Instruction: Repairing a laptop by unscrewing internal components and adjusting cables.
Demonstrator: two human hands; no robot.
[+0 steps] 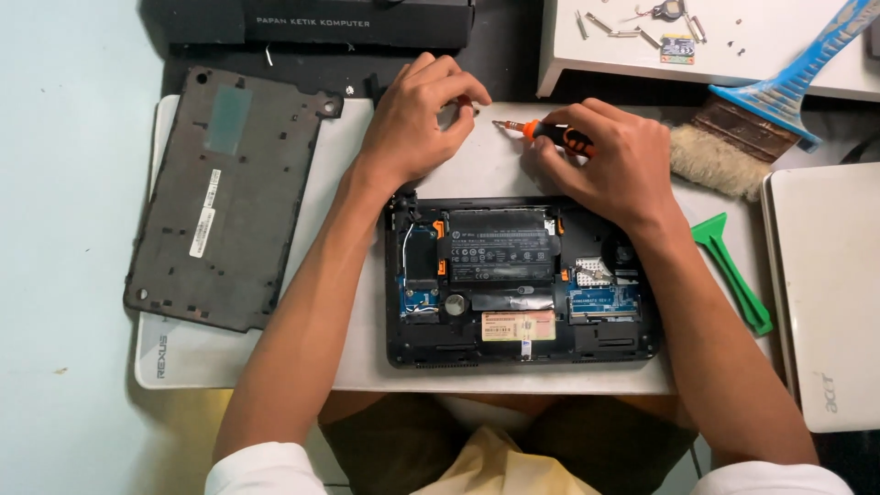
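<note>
**Labels and a box around the opened laptop**

A long black box (316, 20) with pale lettering lies along the top edge. The removed dark base cover (229, 197) at left carries two narrow white labels (203, 218) and a greenish translucent patch (227, 117). Inside the open laptop (521, 280), the black battery (500, 247) bears fine white print, and below it sits a rectangular sticker (519, 325), yellowish with an orange-pink part

Bright, even overhead light; soft shadows, sharp focus.
</note>
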